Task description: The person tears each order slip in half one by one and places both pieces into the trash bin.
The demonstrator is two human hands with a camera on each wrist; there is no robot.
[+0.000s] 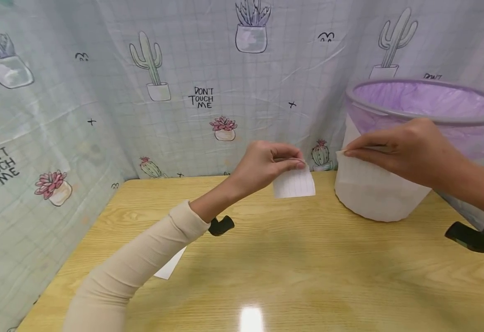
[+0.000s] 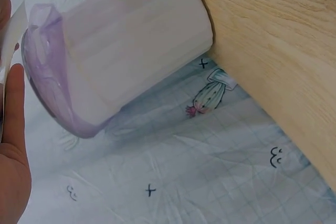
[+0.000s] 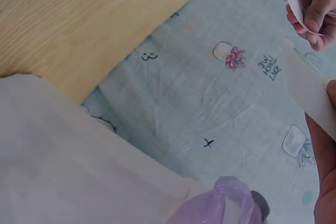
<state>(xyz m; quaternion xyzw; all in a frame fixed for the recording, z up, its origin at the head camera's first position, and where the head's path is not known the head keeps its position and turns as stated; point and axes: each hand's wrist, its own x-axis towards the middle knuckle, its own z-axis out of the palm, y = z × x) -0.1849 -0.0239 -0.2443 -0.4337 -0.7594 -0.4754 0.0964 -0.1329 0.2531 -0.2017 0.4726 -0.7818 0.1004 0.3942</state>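
My left hand (image 1: 263, 163) pinches a small piece of lined white paper (image 1: 295, 183) by its upper edge, above the table. To the right, my right hand (image 1: 412, 145) pinches a second piece of white paper (image 3: 310, 90) between thumb and fingers. In the head view that second piece is hard to tell from the white bin (image 1: 380, 205) behind it. The two pieces are apart from each other. A purple bag (image 1: 424, 97) lines the bin, folded over its rim beyond my right hand.
Another white paper strip (image 1: 168, 268) lies on the wooden table (image 1: 283, 263), partly hidden by my left sleeve. A patterned cactus curtain (image 1: 258, 87) hangs behind and on the left. Dark curved pieces, by their look wrist mounts, show near both wrists.
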